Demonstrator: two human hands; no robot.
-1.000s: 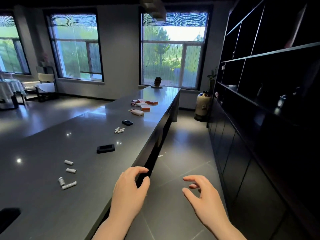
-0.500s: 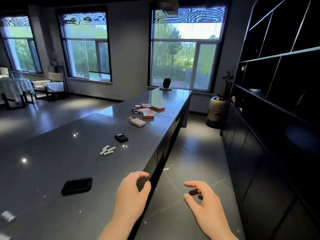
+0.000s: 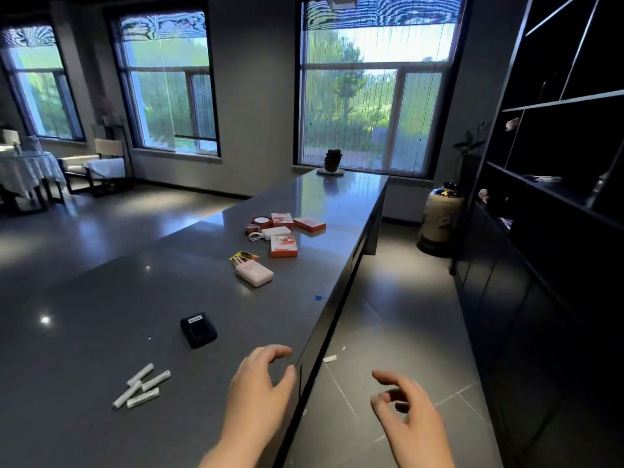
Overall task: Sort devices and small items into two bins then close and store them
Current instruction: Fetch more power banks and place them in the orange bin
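From the head camera I saw a long dark counter (image 3: pixel 101 315) running away from me toward the far window. Four white batteries (image 3: pixel 141 390) lay in a loose cluster near the counter's near end, their long axes slanting from lower left up toward the right, some touching one another. Just beyond them sat a small black case (image 3: pixel 198 330), lying flat, its long axis angled slightly toward the far left. Farther along lay a pale pink power bank (image 3: pixel 255 273), flat, its long axis running from far left to near right, with short cables and a yellow packet (image 3: pixel 244 256) touching its far end. Beyond that was a group: an orange-and-white box (image 3: pixel 283 246), a white power bank (image 3: pixel 277 232) with a looped cable, two more orange boxes (image 3: pixel 309 223), and a round roll of tape (image 3: pixel 261 221), all close together.

My left hand (image 3: pixel 258 393) hovered over the counter's right edge, palm down, fingers loosely spread and slightly curled, holding nothing. My right hand (image 3: pixel 408 413) hung over the floor beside the counter, palm turned inward, fingers loosely curled and apart, also holding nothing. The two hands were well apart from every item.
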